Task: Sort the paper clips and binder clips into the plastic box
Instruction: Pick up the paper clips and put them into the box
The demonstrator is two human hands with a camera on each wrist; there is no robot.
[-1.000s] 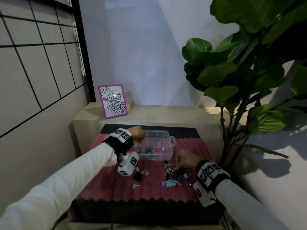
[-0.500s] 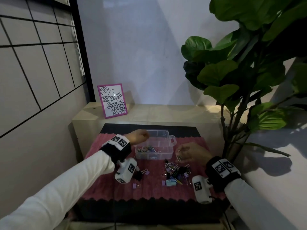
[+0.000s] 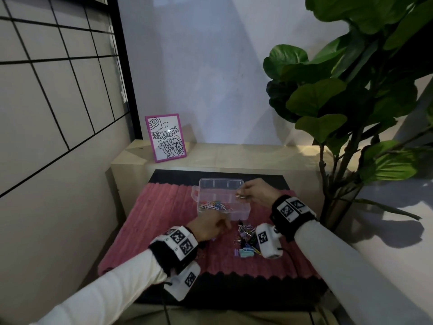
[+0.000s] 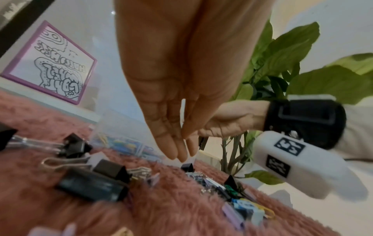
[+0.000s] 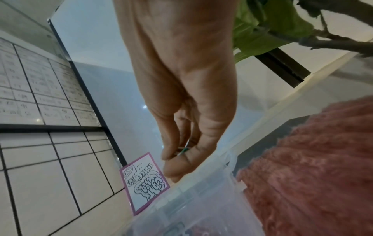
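A pink rug (image 3: 164,207) is spread; paper clips (image 3: 214,205) are seen in the plastic box (image 3: 236,213) (clear). A clip (image 3: 240,195) is pinched by the right hand (image 3: 255,193); the left hand (image 3: 208,225) is held relaxed, fingers straight.

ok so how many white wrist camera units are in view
2. One white plastic camera unit hangs under the left hand's wrist, above the pink fluffy rug; the other under the right hand's wrist, beside the loose clip pile. None seems hidden.

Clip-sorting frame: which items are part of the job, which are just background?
Job:
- plastic box, paper clips already inside
- loose pile of clips on the pink mat
- paper clip pinched by right hand over the box
- left hand, holding nothing

Background:
- framed picture
- plant
- pink mat
- wooden ledge
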